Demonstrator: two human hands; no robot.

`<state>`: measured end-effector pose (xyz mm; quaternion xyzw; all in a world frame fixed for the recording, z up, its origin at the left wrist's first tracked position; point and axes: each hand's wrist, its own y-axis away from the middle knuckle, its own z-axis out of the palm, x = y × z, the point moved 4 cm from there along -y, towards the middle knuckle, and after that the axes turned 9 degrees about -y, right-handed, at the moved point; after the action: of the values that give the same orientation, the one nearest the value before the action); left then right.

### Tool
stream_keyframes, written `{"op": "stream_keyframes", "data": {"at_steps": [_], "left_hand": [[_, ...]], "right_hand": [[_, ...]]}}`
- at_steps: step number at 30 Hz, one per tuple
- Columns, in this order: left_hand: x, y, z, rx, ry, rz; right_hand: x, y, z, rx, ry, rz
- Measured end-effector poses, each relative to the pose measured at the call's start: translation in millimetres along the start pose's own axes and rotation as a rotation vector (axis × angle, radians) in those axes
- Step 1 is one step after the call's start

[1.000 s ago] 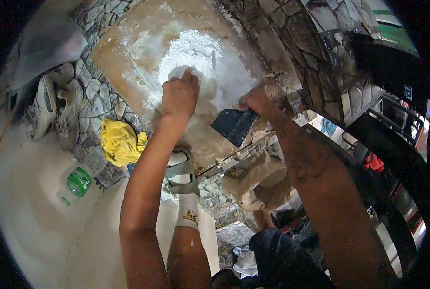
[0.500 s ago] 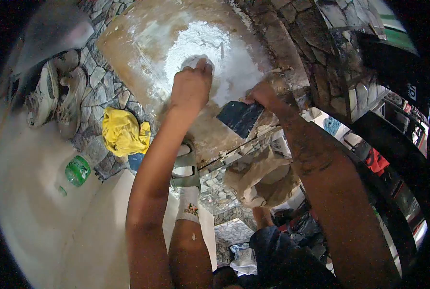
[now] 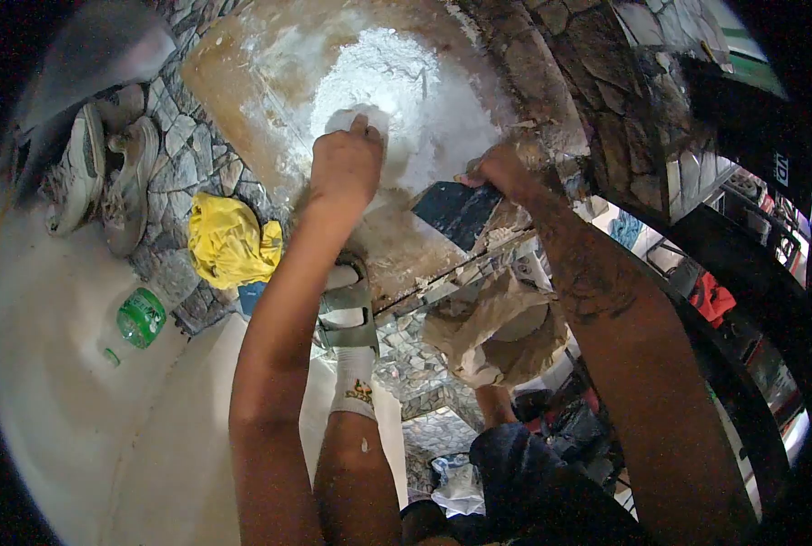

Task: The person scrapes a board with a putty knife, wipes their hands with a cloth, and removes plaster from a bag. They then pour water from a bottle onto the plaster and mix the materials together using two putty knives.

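A heap of white powder (image 3: 389, 68) lies on a worn brown board (image 3: 233, 55). At the near edge of the heap, my left hand (image 3: 346, 162) is closed round a pale, rounded object (image 3: 340, 120), mostly covered by the fingers and powder. To its right, my right hand (image 3: 499, 170) pinches the corner of a dark flat square piece (image 3: 458, 212), which lies over the board's near part. White dust covers the board between the two hands.
An open brown paper bag (image 3: 460, 328) stands below the board, beside my sandalled foot (image 3: 344, 309). Left are a yellow cloth (image 3: 230, 241), a green-labelled bottle (image 3: 142, 318) and shoes (image 3: 128, 187). Stone-patterned tiles (image 3: 180, 150) surround the board.
My left hand has moved slightly left with the pale object. My right hand and the dark piece have shifted only a little. The whole view has moved slightly.
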<state>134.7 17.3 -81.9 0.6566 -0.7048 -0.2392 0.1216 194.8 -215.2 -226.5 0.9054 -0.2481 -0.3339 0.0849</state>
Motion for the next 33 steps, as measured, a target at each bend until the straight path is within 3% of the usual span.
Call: {"op": "stream_keyframes", "data": {"at_steps": [1,3,5,6,8,10,14,19,22,25,31,33], "left_hand": [[1.8,0.3,-1.9,0.006,-0.014,0.004],[5.9,1.0,-6.3,0.016,-0.044,0.009],[7.9,-6.9,3.8,0.183,0.068,0.019],[8.7,-11.8,10.5,0.267,0.123,0.023],[10.8,-16.7,14.9,0.203,0.14,0.015],[11.8,-13.8,8.7,0.098,0.147,0.02],[9.7,-4.4,-2.1,-0.024,0.194,0.02],[5.7,0.1,-8.8,-0.084,0.29,0.025],[5.0,-2.6,-7.4,-0.021,0.349,-0.018],[4.9,-9.1,-9.1,-0.125,0.459,-0.096],[25.7,-10.7,-13.0,-0.159,0.53,-0.054],[23.1,-7.2,-15.9,-0.092,0.545,-0.098]], "right_hand": [[-4.5,-0.8,-4.4,0.059,-0.037,-0.055],[-37.9,10.9,-33.2,0.3,-0.092,0.127],[-45.7,9.7,-42.4,0.29,-0.246,0.329],[-29.9,5.5,-32.9,0.157,-0.369,0.44],[4.1,2.4,-5.8,-0.082,-0.32,0.47],[23.9,5.1,15.7,-0.195,-0.112,0.331],[14.0,5.8,7.9,-0.157,-0.045,0.19],[4.8,6.4,-2.8,-0.055,-0.137,0.162],[3.2,4.4,-6.8,-0.036,-0.16,0.158],[2.1,5.2,-7.2,-0.027,-0.173,0.161],[0.9,3.8,-7.1,-0.015,-0.193,0.165],[-0.2,3.5,-7.4,-0.01,-0.2,0.162]]}}
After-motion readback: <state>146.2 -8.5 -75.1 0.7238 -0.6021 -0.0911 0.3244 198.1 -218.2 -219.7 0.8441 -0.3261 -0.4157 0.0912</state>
